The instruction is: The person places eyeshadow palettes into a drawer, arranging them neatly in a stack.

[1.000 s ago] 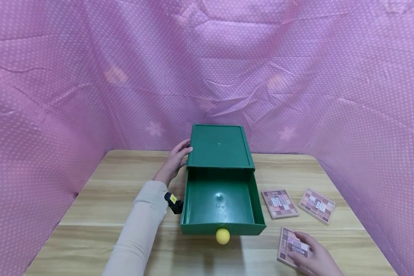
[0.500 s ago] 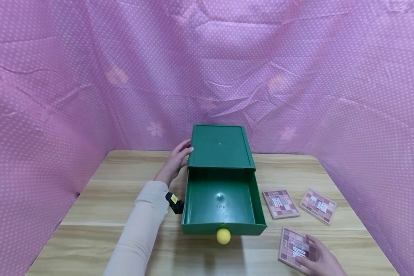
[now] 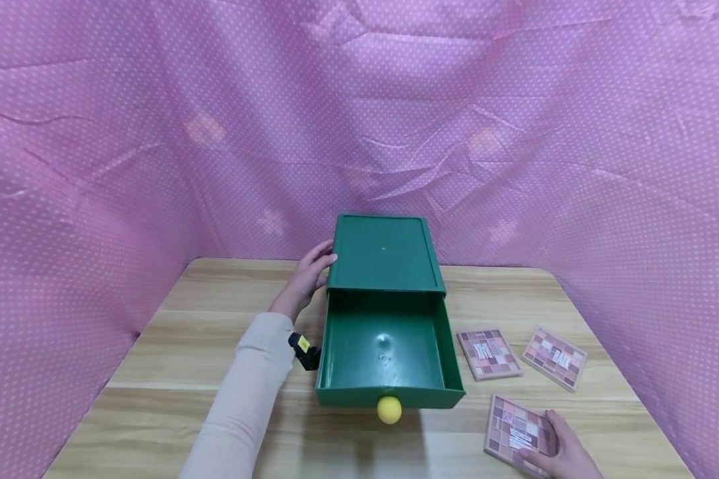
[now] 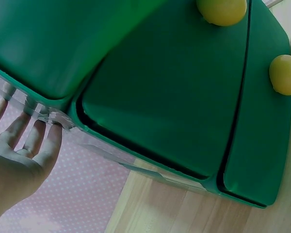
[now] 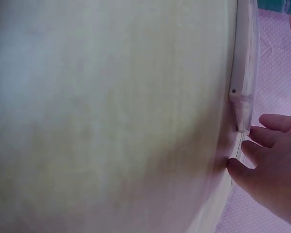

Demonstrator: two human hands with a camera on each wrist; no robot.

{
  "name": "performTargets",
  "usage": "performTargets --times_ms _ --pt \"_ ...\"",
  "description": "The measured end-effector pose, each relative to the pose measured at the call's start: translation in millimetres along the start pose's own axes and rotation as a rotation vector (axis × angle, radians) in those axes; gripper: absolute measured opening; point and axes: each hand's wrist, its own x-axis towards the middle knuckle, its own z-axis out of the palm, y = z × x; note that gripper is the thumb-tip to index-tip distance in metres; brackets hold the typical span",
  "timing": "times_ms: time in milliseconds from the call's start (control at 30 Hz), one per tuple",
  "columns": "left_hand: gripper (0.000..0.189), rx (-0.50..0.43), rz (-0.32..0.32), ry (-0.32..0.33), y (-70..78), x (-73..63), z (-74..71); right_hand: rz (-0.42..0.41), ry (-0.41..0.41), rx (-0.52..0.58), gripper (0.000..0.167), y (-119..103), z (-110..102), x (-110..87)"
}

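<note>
In the head view a green drawer cabinet (image 3: 383, 253) stands with its top drawer (image 3: 389, 397) pulled out, a yellow ball knob (image 3: 389, 410) on its front. My left hand (image 3: 304, 283) rests its fingers against the cabinet's left side; in the left wrist view those fingers (image 4: 49, 145) touch the see-through side wall. A pinkish makeup palette (image 3: 518, 429) lies flat at the front right. My right hand (image 3: 563, 449) is at its right end, thumb and fingers at the edge; the right wrist view shows the fingers (image 5: 254, 150) fairly straight beside the palette (image 5: 242, 63).
Two more palettes lie behind on the right, a nearer palette (image 3: 489, 354) and a farther palette (image 3: 554, 358). Lower drawers (image 4: 165, 92) of the cabinet are closed. A wooden table (image 3: 186, 372) bears everything, with pink dotted cloth (image 3: 359, 120) around it.
My right hand has slid from over the palette's top to its right edge, uncovering more of the lid. The left hand and cabinet stay in place.
</note>
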Motion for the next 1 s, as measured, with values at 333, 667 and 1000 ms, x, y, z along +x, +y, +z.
performTargets --times_ms 333,667,1000 --pt "0.048 -0.016 0.004 0.009 -1.4 0.5 -0.9 0.066 -0.119 0.073 0.117 -31.5 -5.1 -18.6" --pt "0.048 -0.015 0.006 0.007 -1.0 0.7 -0.9 0.001 -0.078 0.029 0.125 -20.4 -0.8 -18.4" --pt "0.047 -0.003 0.009 -0.002 -1.1 0.1 0.9 0.020 -0.005 -0.089 0.119 -15.5 4.2 -19.1"
